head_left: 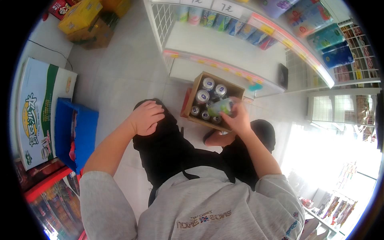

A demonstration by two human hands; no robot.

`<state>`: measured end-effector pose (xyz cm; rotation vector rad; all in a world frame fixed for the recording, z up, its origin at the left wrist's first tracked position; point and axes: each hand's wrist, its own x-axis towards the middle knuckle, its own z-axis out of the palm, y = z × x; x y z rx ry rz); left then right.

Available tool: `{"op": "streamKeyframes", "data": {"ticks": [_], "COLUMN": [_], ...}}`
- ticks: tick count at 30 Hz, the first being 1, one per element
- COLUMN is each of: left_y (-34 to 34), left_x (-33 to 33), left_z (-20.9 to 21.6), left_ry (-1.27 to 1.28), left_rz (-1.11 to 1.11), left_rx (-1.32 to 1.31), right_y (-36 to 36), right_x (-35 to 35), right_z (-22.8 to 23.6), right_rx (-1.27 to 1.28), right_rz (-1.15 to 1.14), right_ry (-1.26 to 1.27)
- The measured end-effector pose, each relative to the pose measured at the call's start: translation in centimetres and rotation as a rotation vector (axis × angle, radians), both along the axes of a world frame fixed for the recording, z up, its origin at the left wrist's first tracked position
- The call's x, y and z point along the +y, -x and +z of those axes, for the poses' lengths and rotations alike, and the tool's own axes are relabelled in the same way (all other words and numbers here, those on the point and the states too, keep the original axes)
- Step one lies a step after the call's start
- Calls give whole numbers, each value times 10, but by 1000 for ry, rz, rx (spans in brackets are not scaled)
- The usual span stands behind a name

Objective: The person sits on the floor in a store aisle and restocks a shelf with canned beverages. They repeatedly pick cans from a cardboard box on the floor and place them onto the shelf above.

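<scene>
My left hand (148, 117) lies over my bent left knee, its fingers stretched out and holding nothing. In my right hand (240, 118) is a drink can (219, 107), pale green and white, gripped by its end and tilted nearly on its side. It is over an open cardboard box (235, 91) between my knees and the shelf. Several upright cans (203, 96) stand in the box with their silver tops showing. The held can and my fingers hide part of the box's right side.
A white shelf unit (228, 71) rises just beyond the box, with a row of drink cans (208, 19) at the back of one shelf. On the left are a blue bin (86, 132) and a white-and-green carton (36, 116). Yellow boxes (82, 16) sit at the far left.
</scene>
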<state>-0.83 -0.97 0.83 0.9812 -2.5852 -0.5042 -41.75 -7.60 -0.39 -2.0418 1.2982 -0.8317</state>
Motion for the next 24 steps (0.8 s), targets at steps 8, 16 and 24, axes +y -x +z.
{"op": "streamKeyframes", "data": {"ticks": [8,16,24], "left_y": [-4,-8,-7], "left_x": [4,3,3], "left_z": [-5,-9,-12], "left_ry": [10,19,14], "left_rz": [23,10,39], "left_rx": [-40,-34,-49], "right_y": [-14,-33,-52], "right_x": [-10,-15,-12], "right_z": [-52,-69,-58], "right_rx": [382,428,525], "right_rz": [156,112,-21], "right_ry": [-87,-22,-133]}}
